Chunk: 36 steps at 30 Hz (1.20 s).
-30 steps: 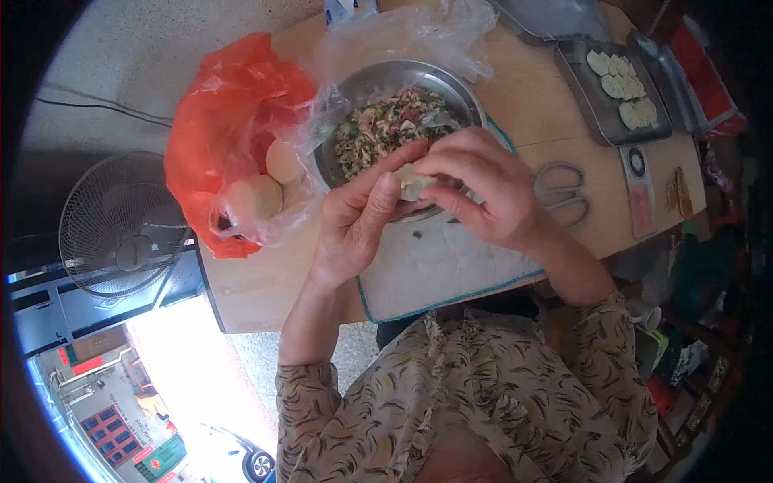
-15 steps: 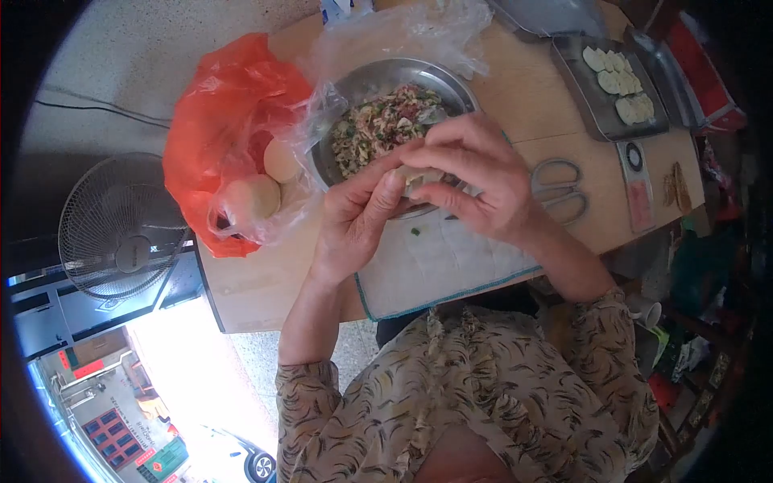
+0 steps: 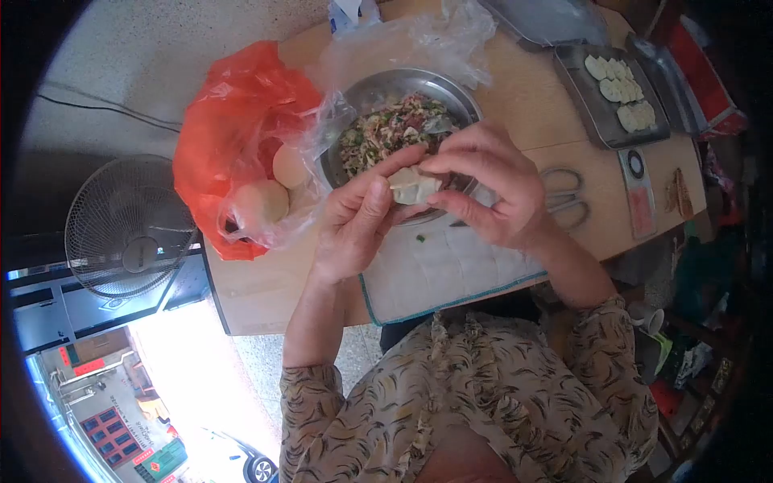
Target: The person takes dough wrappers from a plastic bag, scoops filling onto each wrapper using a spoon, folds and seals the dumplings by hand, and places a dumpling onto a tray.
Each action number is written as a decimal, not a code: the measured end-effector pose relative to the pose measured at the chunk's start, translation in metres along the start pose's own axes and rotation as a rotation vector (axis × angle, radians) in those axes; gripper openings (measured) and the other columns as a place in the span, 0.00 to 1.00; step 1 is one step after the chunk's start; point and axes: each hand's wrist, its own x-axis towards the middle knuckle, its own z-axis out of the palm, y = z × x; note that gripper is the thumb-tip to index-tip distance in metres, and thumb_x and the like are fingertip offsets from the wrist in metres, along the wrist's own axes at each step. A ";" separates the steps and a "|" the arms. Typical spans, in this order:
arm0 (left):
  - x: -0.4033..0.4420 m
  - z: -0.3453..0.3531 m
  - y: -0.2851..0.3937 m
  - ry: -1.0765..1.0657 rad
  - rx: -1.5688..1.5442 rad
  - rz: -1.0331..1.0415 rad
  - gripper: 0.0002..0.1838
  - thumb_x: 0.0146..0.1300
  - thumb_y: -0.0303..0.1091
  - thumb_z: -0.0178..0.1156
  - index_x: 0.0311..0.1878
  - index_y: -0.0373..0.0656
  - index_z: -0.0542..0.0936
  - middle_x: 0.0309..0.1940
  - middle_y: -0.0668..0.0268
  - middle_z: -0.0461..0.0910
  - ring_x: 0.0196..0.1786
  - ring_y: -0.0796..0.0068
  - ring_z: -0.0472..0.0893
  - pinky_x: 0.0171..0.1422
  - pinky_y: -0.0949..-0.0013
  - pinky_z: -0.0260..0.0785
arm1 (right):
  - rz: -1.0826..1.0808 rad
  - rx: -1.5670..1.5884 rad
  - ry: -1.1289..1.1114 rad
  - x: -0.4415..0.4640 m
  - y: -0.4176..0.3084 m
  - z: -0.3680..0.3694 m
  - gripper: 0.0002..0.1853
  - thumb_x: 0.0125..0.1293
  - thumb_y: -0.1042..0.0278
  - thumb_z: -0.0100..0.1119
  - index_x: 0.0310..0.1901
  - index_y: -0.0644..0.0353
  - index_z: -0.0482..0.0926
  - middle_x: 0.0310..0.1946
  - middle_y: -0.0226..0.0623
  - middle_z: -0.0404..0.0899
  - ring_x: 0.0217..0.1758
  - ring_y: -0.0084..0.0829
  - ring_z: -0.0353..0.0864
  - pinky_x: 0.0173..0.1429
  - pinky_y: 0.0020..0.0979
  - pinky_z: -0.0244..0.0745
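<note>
A pale folded dumpling (image 3: pixel 415 186) is held between both hands over the near rim of a steel bowl (image 3: pixel 328 165). My left hand (image 3: pixel 358 217) grips its left end between thumb and fingers. On its right end, the thumb and forefinger of my right hand (image 3: pixel 495 189) pinch the edge. Chopped filling (image 3: pixel 394 129) with green and reddish bits lies in the bowl. Round pale wrappers (image 3: pixel 262 201) are stacked in clear plastic inside a red bag (image 3: pixel 233 121), left of the bowl.
A metal tray (image 3: pixel 592 101) at the back right holds rows of dumplings (image 3: pixel 620 90). Scissors (image 3: pixel 564 193), a scale (image 3: pixel 640 197) and a white cloth (image 3: pixel 451 270) lie on the table (image 3: pixel 250 298). Clear plastic (image 3: pixel 451 36) sits behind the bowl. A fan (image 3: pixel 133 229) stands at left.
The dumpling now shows more fully between my fingers, its broad face toward the camera. My right fingers have shifted along its edge. The whole view has moved slightly.
</note>
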 end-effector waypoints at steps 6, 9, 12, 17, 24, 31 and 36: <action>0.000 -0.002 0.000 -0.026 0.097 0.017 0.29 0.81 0.44 0.44 0.74 0.30 0.64 0.71 0.52 0.69 0.70 0.61 0.74 0.72 0.55 0.72 | -0.049 -0.062 -0.018 -0.006 0.008 0.004 0.14 0.54 0.75 0.72 0.43 0.61 0.83 0.40 0.36 0.80 0.41 0.38 0.78 0.49 0.39 0.70; 0.000 -0.003 -0.001 -0.015 0.154 0.035 0.28 0.81 0.44 0.46 0.74 0.35 0.66 0.69 0.55 0.72 0.68 0.66 0.74 0.69 0.59 0.74 | -0.065 -0.113 0.031 -0.008 0.006 0.009 0.14 0.53 0.77 0.72 0.43 0.62 0.82 0.39 0.36 0.80 0.40 0.38 0.78 0.47 0.40 0.70; 0.000 -0.004 -0.004 -0.009 0.180 0.054 0.27 0.81 0.43 0.47 0.74 0.36 0.67 0.69 0.56 0.72 0.68 0.66 0.75 0.68 0.60 0.75 | -0.093 -0.185 0.055 -0.010 0.004 0.011 0.15 0.53 0.76 0.72 0.44 0.63 0.82 0.40 0.36 0.80 0.41 0.38 0.78 0.47 0.40 0.70; -0.001 -0.006 -0.005 0.029 0.177 0.042 0.25 0.81 0.42 0.49 0.72 0.37 0.70 0.69 0.56 0.73 0.65 0.69 0.77 0.64 0.65 0.77 | -0.080 -0.163 0.029 -0.001 -0.001 0.005 0.14 0.54 0.75 0.72 0.43 0.61 0.82 0.40 0.35 0.80 0.41 0.38 0.78 0.47 0.40 0.70; 0.000 -0.005 -0.011 0.053 0.324 0.086 0.23 0.79 0.41 0.52 0.70 0.37 0.74 0.65 0.58 0.77 0.58 0.77 0.79 0.54 0.75 0.77 | -0.073 -0.169 0.056 -0.011 0.004 0.015 0.13 0.55 0.73 0.72 0.42 0.59 0.83 0.41 0.32 0.80 0.43 0.35 0.78 0.49 0.38 0.68; -0.001 -0.007 -0.011 0.024 0.343 0.077 0.23 0.79 0.39 0.53 0.70 0.36 0.74 0.63 0.58 0.78 0.58 0.77 0.78 0.59 0.72 0.75 | -0.086 -0.186 0.016 -0.003 0.001 0.010 0.14 0.55 0.69 0.73 0.44 0.55 0.85 0.41 0.28 0.80 0.44 0.33 0.76 0.51 0.38 0.65; -0.002 -0.001 -0.008 0.006 0.295 0.018 0.23 0.79 0.38 0.53 0.70 0.36 0.73 0.63 0.58 0.78 0.60 0.73 0.78 0.64 0.67 0.74 | -0.185 -0.187 0.008 -0.010 0.009 0.012 0.18 0.55 0.66 0.74 0.48 0.56 0.86 0.43 0.29 0.81 0.45 0.32 0.77 0.52 0.38 0.65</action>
